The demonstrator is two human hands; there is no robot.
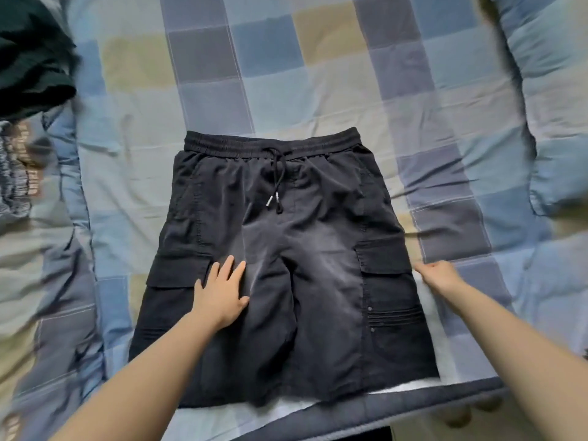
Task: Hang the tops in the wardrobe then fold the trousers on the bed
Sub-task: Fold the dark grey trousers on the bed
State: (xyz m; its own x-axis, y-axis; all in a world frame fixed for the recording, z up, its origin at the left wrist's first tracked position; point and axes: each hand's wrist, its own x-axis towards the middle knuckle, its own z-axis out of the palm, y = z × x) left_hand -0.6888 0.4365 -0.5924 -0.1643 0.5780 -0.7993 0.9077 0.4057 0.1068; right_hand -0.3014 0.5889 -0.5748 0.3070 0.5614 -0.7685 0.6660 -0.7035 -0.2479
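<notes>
Black cargo shorts (286, 265) lie flat and unfolded on the bed (445, 122), waistband away from the person, hems near the bed's front edge. Fabric is thin, slightly shiny, faded grey down the middle of the legs. Elastic gathered waistband with a black drawstring (276, 183) hanging in a loose knot, metal-tipped ends. A boxy flap pocket on each outer leg; ribbed stitched bands and small studs low on the right-side leg.

Left hand (221, 296) rests palm down on the left leg of the shorts, just beside the flap pocket, fingers straight and slightly apart, thumb splayed. Right hand (437, 275) sits at the shorts' right edge by the other flap pocket, fingers curled; it touches or pinches the hem there, cannot tell which, that part is blurred.

Bed cover is a quilted patchwork check in blue, grey, tan and pale squares, wrinkled. A dark green crumpled garment (28, 52) sits at far left top, well apart from the shorts. Below it, a grey garment with brownish print (22, 170).
</notes>
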